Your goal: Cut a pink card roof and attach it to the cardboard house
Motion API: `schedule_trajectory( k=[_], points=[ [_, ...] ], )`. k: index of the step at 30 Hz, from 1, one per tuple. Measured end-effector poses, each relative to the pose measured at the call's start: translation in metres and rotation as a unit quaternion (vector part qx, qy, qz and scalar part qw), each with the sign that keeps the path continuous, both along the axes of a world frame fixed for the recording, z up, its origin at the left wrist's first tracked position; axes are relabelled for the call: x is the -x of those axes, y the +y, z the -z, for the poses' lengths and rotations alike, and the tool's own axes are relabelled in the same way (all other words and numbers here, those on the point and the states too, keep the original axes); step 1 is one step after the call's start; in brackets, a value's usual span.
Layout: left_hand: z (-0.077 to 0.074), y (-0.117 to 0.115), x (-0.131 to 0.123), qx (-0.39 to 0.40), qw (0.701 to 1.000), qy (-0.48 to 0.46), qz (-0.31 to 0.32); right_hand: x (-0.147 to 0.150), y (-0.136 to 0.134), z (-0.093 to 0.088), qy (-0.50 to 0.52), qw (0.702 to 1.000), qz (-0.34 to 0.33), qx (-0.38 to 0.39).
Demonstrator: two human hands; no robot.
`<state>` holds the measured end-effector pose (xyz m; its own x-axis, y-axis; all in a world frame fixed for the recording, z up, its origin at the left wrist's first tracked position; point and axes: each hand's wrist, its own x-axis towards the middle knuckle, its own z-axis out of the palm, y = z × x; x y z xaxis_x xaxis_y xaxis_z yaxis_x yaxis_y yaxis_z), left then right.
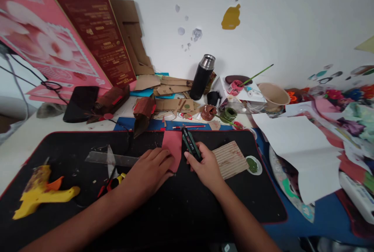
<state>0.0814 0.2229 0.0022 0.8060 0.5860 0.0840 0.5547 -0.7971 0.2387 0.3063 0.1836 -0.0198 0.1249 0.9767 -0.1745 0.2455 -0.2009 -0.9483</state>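
My left hand (152, 168) lies over the lower left part of a red piece of paper (173, 145) on the black mat, its fingers bent and closed on it. My right hand (206, 166) grips a dark green and black utility knife (191, 145) just right of the paper, tip pointing away from me. Whether the blade is out is too small to tell. Left of my left hand lie a clear ruler (117, 159) and red-and-yellow-handled scissors (109, 185), partly hidden by my arm. A corrugated cardboard piece (230, 159) sits right of my right hand.
A yellow glue gun (43, 193) lies at the mat's left. Beside the cardboard is a small dish of green paint (253, 165). Behind stand a black thermos (201, 76), paint jars (208, 112) and a pink box (52, 30). White paper sheets (295, 139) cover the right side.
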Motion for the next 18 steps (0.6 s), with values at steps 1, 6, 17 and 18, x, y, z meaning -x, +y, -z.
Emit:
schedule_trajectory(
  k=[1,6,17,18],
  points=[
    [0.000,0.000,0.001,0.002,1.000,-0.004,-0.004,0.000,0.000,0.000,-0.004,1.000,-0.001,0.000],
    [0.003,0.004,0.004,0.000,1.000,-0.026,0.000,-0.001,0.000,-0.001,-0.008,1.000,-0.006,-0.004],
    [-0.003,-0.011,0.004,0.015,0.997,-0.078,0.007,-0.001,0.000,-0.003,-0.027,1.000,-0.012,-0.007],
    [-0.002,-0.013,0.003,0.015,0.997,-0.076,0.018,-0.002,0.000,-0.003,-0.032,0.999,-0.014,-0.008]
  ],
)
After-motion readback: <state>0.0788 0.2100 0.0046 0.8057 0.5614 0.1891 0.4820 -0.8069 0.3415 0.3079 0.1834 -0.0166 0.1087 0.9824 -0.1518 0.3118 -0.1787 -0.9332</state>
